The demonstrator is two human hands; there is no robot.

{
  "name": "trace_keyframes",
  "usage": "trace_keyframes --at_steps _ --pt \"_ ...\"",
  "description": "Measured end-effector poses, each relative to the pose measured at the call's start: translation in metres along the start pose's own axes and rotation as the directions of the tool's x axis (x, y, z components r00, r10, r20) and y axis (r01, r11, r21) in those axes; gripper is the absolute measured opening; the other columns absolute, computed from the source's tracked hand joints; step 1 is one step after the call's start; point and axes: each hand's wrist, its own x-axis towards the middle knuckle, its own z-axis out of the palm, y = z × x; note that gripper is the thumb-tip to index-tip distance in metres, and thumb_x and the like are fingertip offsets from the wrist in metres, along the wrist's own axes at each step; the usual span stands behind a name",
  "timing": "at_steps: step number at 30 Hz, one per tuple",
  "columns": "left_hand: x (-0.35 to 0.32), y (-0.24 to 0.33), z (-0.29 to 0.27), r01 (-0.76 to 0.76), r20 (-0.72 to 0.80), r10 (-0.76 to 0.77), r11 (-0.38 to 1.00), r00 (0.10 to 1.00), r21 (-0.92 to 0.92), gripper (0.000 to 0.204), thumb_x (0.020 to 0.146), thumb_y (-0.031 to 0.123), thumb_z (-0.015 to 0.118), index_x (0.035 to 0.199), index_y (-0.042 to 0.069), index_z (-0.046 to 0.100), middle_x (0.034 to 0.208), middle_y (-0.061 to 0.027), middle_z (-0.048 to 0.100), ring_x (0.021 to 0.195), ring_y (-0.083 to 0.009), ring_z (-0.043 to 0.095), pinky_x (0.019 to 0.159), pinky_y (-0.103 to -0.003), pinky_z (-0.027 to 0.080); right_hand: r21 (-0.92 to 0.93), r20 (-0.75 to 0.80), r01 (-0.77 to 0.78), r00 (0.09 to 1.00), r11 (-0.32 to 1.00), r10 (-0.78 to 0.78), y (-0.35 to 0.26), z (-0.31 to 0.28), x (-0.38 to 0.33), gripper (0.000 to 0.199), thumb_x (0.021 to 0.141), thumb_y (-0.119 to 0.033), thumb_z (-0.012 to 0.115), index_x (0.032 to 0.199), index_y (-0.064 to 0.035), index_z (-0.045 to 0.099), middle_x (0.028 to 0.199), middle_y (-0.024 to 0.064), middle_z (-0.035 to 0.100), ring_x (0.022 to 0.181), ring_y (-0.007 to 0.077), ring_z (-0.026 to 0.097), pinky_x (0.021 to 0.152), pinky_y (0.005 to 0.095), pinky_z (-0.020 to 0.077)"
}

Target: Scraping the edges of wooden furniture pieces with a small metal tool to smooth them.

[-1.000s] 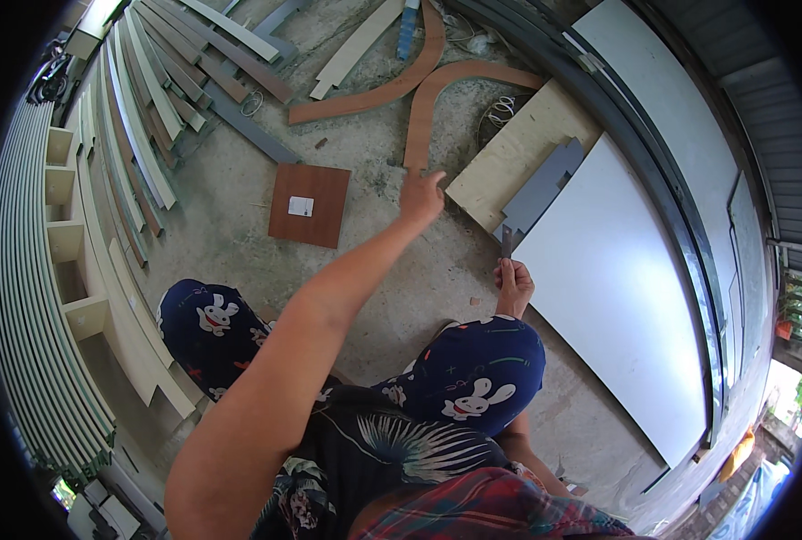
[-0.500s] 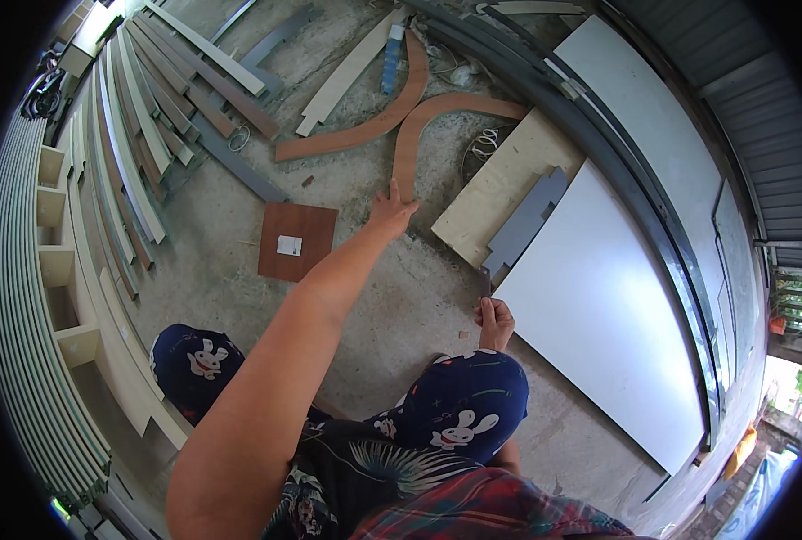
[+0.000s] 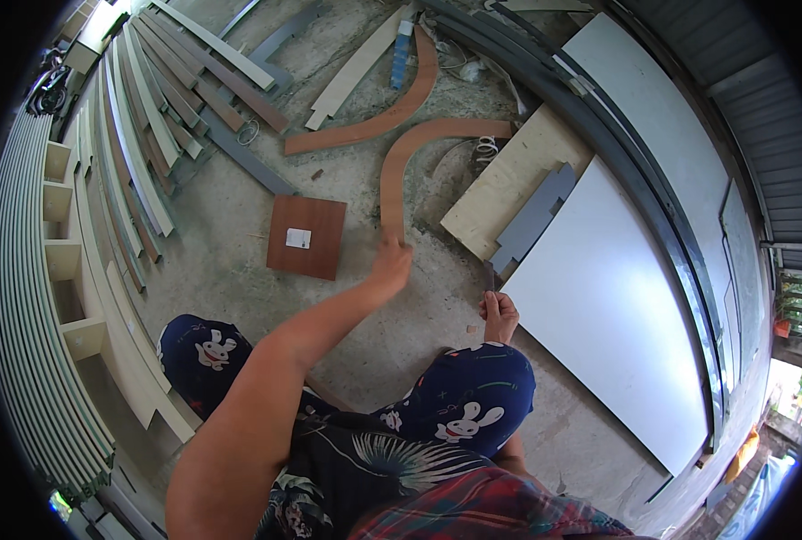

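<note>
My left hand [image 3: 390, 265] is closed on the near end of a curved brown wooden strip [image 3: 394, 180], which bends away to the right over the concrete floor. Beyond it lies a second curved brown strip [image 3: 378, 119], now apart from the first. Near my right knee, my right hand [image 3: 499, 310] pinches a thin, dark, flat piece [image 3: 490, 277] upright between thumb and fingers; its kind is hard to make out. A square reddish-brown board [image 3: 306, 236] with a white label [image 3: 298, 238] rests on the floor left of my left hand.
A large white panel [image 3: 599, 315], a beige board [image 3: 518, 175] and a notched grey piece [image 3: 536, 216] lie at right. Long dark rails [image 3: 635, 144] curve behind them. Many long strips [image 3: 140, 135] spread at far left. A blue-handled saw-like tool [image 3: 402, 58] lies at the back.
My left hand has drawn the curved strip toward me, separating it from the other curved strip. My right hand stays near my knee with the thin dark piece.
</note>
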Motion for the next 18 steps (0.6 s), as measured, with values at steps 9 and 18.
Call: trace_keyframes --at_steps 9,18 --pt "-0.024 -0.016 -0.028 -0.267 -0.106 0.308 0.92 0.946 0.286 0.04 0.08 0.005 0.057 0.12 0.002 0.051 0.143 -0.0276 0.021 0.122 -0.0489 0.035 0.098 -0.056 0.035 0.005 0.029 0.031 0.999 1.0 -0.031 0.002 0.012 0.005 0.015 0.089 -0.017 0.063 0.081 -0.0046 0.064 0.063 0.0007 0.06 0.05 0.0049 0.048 0.047 0.019 0.0384" --pt "-0.006 -0.042 -0.06 -0.496 0.08 0.49 0.858 0.868 0.133 0.049 0.072 0.012 0.068 0.118 0.008 0.051 0.148 -0.0187 0.014 0.13 -0.0464 0.027 0.103 -0.056 0.031 -0.02 -0.019 0.009 1.0 1.0 -0.01 0.001 0.005 -0.003 0.015 0.088 -0.014 0.063 0.078 -0.0024 0.063 0.064 0.0018 0.06 0.052 0.0058 0.05 0.049 0.02 0.0395"
